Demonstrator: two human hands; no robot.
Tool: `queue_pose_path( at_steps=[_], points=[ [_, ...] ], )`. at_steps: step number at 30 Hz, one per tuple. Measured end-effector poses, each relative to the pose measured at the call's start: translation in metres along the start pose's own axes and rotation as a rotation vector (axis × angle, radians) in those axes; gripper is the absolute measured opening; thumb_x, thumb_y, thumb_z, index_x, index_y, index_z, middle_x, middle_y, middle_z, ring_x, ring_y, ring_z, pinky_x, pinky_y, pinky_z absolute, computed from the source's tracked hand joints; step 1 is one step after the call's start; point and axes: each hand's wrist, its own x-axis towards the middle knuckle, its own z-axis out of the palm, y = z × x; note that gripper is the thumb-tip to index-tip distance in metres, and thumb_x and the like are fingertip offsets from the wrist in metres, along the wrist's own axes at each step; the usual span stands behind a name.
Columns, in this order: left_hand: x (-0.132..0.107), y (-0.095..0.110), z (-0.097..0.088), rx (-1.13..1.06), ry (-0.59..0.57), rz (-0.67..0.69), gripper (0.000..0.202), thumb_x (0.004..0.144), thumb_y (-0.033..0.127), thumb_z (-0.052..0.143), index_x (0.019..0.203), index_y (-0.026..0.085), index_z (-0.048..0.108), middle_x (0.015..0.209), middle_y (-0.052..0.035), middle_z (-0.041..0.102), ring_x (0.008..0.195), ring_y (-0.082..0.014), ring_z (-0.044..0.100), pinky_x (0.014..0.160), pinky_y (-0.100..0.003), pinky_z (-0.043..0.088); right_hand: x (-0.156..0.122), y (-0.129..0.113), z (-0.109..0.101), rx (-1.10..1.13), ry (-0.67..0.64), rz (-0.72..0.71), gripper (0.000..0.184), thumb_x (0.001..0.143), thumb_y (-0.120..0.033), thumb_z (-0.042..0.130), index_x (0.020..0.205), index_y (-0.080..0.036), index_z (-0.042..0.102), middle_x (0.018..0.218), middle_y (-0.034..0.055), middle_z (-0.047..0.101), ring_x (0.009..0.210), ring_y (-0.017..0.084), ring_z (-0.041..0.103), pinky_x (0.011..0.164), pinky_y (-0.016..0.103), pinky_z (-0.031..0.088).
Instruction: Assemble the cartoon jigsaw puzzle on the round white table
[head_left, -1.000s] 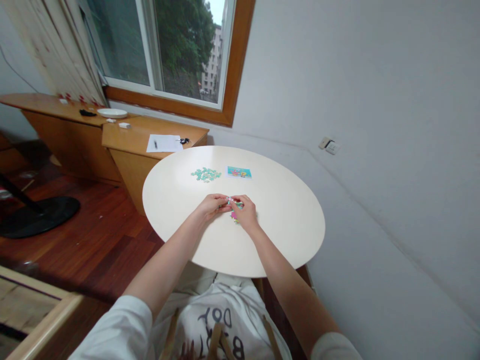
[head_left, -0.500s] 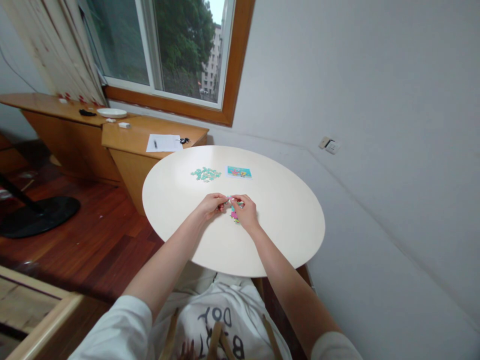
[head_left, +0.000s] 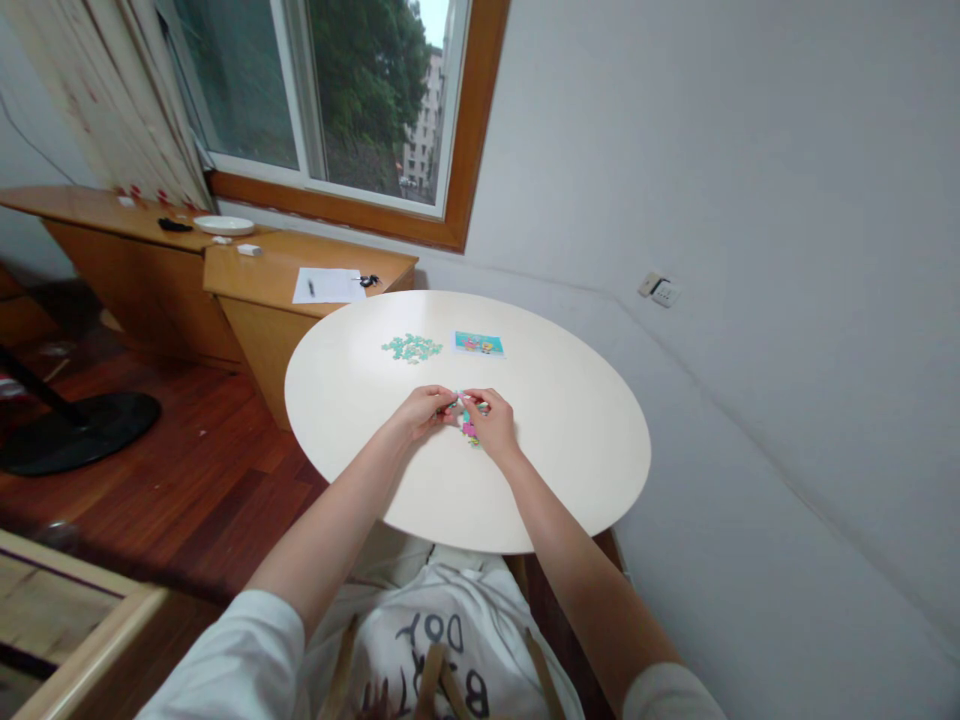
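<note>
Both my hands meet over the middle of a round cream table (head_left: 570, 470). My left hand (head_left: 425, 411) and my right hand (head_left: 491, 423) are closed in pinches, fingertips touching, on small jigsaw pieces (head_left: 466, 415) coloured pink and teal, which lie partly hidden under my fingers. Farther back on the table lies a loose pile of teal puzzle pieces (head_left: 412, 348), and beside it on the right a small colourful picture card (head_left: 478, 344).
A wooden cabinet (head_left: 255, 320) stands left of the table under a window, with a paper sheet (head_left: 328, 286), a pen and a white plate (head_left: 223, 226) on top. A white wall with a socket (head_left: 658, 290) runs close along the right. A black round stand base (head_left: 75, 430) sits on the wooden floor.
My fingertips have shifted slightly on the small pieces; hands and arms stay in the same place.
</note>
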Motion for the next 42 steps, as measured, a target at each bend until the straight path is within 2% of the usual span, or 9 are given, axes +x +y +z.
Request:
queue_pose_path(
  at_steps=[6,18,23,27,31,35,42],
  points=[
    [-0.001,0.001,0.001,0.000,0.007,0.006,0.013,0.069,0.009,0.065,0.061,0.011,0.055,0.045,0.0018,0.051,0.039,-0.0059,0.047,0.043,-0.018,0.039,0.000,-0.001,0.000,0.014,0.008,0.033,0.016,0.079,-0.031,0.054,0.079,-0.021,0.066,0.078,0.0007,0.065,0.075,0.014,0.060,0.066,0.027,0.048],
    [-0.007,0.003,0.003,0.023,-0.042,0.017,0.018,0.061,0.013,0.075,0.058,0.010,0.057,0.046,0.0015,0.053,0.040,-0.0050,0.047,0.042,-0.017,0.038,0.000,0.002,0.000,0.032,-0.006,0.091,0.014,0.075,-0.032,0.056,0.071,-0.020,0.062,0.074,0.0003,0.064,0.070,0.013,0.059,0.063,0.026,0.047],
    [-0.006,0.004,0.006,-0.007,0.014,-0.030,0.012,0.070,0.006,0.064,0.059,0.007,0.060,0.046,-0.0007,0.053,0.041,-0.0062,0.048,0.049,-0.020,0.047,0.002,0.001,-0.004,0.044,0.024,0.130,0.017,0.074,-0.034,0.054,0.068,-0.020,0.060,0.069,-0.0007,0.063,0.067,0.013,0.058,0.063,0.026,0.046],
    [-0.005,0.005,0.009,-0.060,0.087,-0.057,0.013,0.075,0.003,0.056,0.063,0.005,0.061,0.052,-0.0057,0.058,0.045,-0.0095,0.054,0.054,-0.025,0.053,0.010,0.009,-0.018,0.028,0.135,0.181,0.020,0.073,-0.037,0.053,0.068,-0.019,0.059,0.069,0.0010,0.064,0.067,0.015,0.058,0.066,0.027,0.045],
    [-0.004,0.005,0.008,-0.107,0.082,-0.076,0.007,0.073,0.002,0.058,0.068,0.005,0.061,0.058,-0.0084,0.062,0.051,-0.0119,0.058,0.057,-0.027,0.056,0.017,0.028,-0.040,-0.067,0.223,0.329,0.023,0.073,-0.039,0.052,0.065,-0.019,0.060,0.068,0.0026,0.065,0.068,0.017,0.058,0.070,0.028,0.045],
    [-0.004,0.004,0.006,-0.117,0.062,-0.083,0.005,0.072,-0.001,0.061,0.072,0.003,0.062,0.062,-0.0100,0.063,0.056,-0.0129,0.062,0.060,-0.025,0.056,0.019,0.046,-0.054,-0.302,0.206,0.477,0.027,0.072,-0.043,0.054,0.067,-0.019,0.065,0.076,0.0057,0.066,0.070,0.019,0.059,0.070,0.030,0.043],
    [-0.007,0.006,0.007,-0.076,0.044,-0.078,0.012,0.072,-0.006,0.058,0.074,0.006,0.059,0.064,-0.0067,0.064,0.058,-0.0120,0.063,0.062,-0.024,0.055,0.017,0.042,-0.055,-0.501,0.080,0.505,0.031,0.075,-0.046,0.052,0.065,-0.022,0.069,0.081,0.0049,0.068,0.079,0.021,0.060,0.075,0.034,0.041]
  ],
)
